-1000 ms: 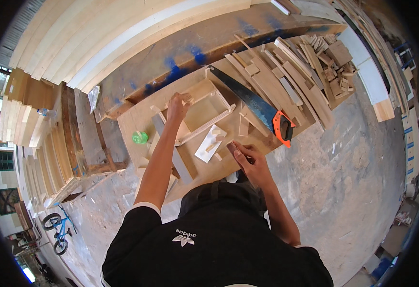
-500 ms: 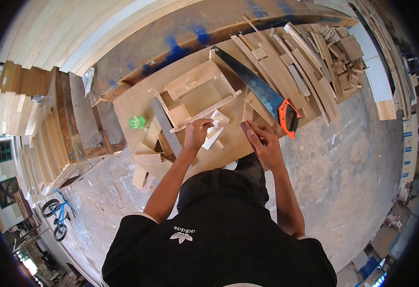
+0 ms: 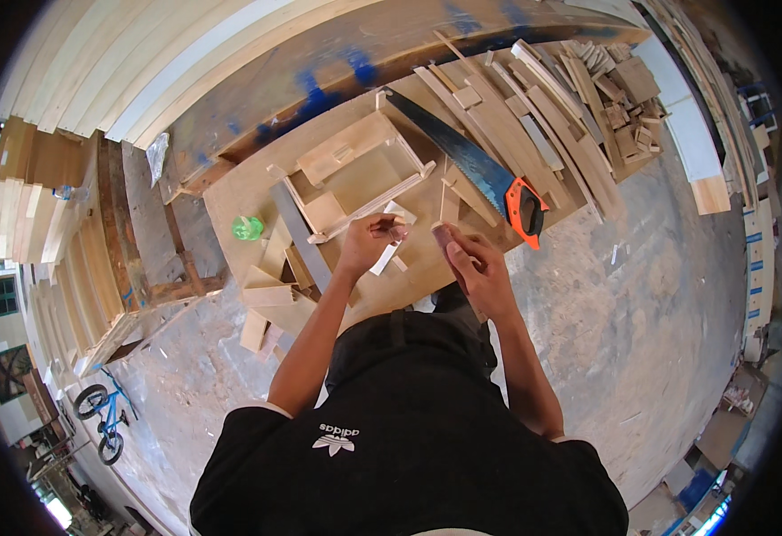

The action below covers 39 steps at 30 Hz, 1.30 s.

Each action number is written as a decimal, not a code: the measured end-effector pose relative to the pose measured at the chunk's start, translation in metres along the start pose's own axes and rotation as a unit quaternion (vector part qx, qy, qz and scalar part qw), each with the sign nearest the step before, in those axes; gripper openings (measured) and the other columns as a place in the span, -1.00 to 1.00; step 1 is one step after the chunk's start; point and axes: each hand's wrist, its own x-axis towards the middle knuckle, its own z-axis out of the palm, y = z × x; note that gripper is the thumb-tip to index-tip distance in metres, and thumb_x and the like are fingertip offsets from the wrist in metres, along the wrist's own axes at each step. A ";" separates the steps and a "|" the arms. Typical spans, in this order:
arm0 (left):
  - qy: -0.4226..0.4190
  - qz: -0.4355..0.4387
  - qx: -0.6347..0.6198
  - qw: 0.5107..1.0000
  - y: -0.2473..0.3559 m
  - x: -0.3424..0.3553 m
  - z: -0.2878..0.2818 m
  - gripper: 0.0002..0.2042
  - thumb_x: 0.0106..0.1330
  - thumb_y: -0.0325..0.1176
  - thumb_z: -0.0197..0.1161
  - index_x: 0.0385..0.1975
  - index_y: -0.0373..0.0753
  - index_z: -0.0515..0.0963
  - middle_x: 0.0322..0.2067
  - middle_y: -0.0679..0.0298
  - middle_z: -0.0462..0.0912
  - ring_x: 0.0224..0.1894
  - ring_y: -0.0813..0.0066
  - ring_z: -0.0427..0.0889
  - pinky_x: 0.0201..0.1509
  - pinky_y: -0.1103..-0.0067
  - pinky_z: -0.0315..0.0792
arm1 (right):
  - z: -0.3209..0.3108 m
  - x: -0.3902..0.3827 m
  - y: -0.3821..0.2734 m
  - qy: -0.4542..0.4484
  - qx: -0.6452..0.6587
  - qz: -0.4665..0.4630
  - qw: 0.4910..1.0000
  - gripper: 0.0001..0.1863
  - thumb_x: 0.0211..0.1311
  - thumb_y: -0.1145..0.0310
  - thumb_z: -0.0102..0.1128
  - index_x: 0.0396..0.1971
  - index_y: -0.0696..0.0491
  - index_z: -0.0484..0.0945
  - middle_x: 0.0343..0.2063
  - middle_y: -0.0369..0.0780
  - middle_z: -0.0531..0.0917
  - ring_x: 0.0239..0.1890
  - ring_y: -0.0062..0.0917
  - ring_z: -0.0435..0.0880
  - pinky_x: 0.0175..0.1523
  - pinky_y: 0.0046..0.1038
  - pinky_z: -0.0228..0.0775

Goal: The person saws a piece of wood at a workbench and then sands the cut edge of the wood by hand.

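Observation:
My left hand [image 3: 369,241] is closed in a pinch over the workboard, and whatever sits at its fingertips is too small to make out. Just beyond those fingers lies a white strip [image 3: 382,260] with a small wood offcut [image 3: 400,263] beside it. My right hand [image 3: 480,272] grips a small reddish-brown block [image 3: 443,236], held apart from the left hand. A rectangular wooden frame [image 3: 369,214] with loose wood pieces inside lies beyond my left hand. To the right of it rests a handsaw [image 3: 458,156] with an orange and black handle.
Long wood strips [image 3: 507,134] and a heap of offcuts [image 3: 628,125] cover the board's right side. A green bottle [image 3: 247,228] stands at the left, near a grey strip [image 3: 300,232] and wood scraps [image 3: 268,296]. Stacked planks [image 3: 78,259] and a blue bicycle [image 3: 105,415] are farther left.
The whole view has shifted slightly, with the board's contents now a little farther left. My left fingers have turned and drawn closer together; my right hand still grips the block.

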 end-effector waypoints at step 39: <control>0.130 0.333 0.126 0.925 0.193 -0.105 0.037 -0.65 -0.15 -0.67 0.45 -0.27 -0.32 0.70 -0.33 0.21 0.65 -0.32 0.44 0.66 -0.25 0.61 0.55 | -0.018 -0.062 -0.089 0.144 -0.389 -0.375 0.829 -0.47 0.17 0.22 0.33 0.17 -0.07 0.52 -0.11 -0.06 0.41 -0.12 -0.23 0.41 -0.06 -0.27 0.36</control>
